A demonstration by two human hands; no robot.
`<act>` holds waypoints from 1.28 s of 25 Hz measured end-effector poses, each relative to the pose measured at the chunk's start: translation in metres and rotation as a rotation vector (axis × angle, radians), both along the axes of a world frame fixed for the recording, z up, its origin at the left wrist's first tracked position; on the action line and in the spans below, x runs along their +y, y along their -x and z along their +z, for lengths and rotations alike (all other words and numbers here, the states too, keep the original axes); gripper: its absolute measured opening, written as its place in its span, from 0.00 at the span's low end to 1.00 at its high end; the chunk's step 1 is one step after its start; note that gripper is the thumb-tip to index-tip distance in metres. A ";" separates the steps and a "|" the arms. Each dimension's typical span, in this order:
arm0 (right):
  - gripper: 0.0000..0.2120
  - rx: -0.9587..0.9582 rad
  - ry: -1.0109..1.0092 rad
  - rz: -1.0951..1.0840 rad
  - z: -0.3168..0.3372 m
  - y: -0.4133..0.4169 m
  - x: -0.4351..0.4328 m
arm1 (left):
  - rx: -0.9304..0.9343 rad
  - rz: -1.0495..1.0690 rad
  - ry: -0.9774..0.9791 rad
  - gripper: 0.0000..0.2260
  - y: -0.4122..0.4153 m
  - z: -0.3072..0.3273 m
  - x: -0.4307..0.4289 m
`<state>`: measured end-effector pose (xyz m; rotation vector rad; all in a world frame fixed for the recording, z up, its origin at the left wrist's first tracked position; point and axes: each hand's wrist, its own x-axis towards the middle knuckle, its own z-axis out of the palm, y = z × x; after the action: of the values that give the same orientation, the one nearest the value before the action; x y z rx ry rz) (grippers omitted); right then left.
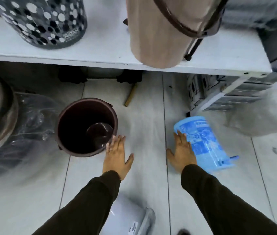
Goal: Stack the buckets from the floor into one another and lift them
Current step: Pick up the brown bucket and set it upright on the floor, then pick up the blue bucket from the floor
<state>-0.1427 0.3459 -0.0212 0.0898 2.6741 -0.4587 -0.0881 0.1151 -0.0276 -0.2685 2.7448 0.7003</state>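
Stacking not yet begun. My left hand [116,154], open, touches the rim of the upright brown bucket [86,127]; my right hand [181,150], open, rests against the blue bucket [203,141] lying on the floor [144,119]. Nesting and lifting remain.

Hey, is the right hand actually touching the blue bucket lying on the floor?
Touching. In the head view the right hand lies flat against the side of the tipped-over blue bucket, its fingers overlapping the wall with no gap visible.

Both dark-sleeved arms reach forward and down, the left hand [117,155] and right hand [181,151] flat, fingers spread.
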 end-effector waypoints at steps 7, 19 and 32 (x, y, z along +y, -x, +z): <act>0.33 -0.158 -0.115 -0.062 -0.025 -0.036 0.226 | -0.146 -0.115 -0.189 0.33 -0.022 -0.049 0.206; 0.24 0.061 0.170 -0.170 -0.078 -0.022 0.319 | -0.057 -0.144 -0.082 0.09 0.008 -0.086 0.328; 0.36 0.039 0.433 -0.484 -0.063 -0.005 0.283 | -0.284 0.798 -0.830 0.11 0.060 -0.065 0.285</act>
<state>-0.1380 0.6288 -0.0844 0.6068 2.5097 -1.1850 -0.1484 0.4003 -0.0926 -1.1521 1.7971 1.7318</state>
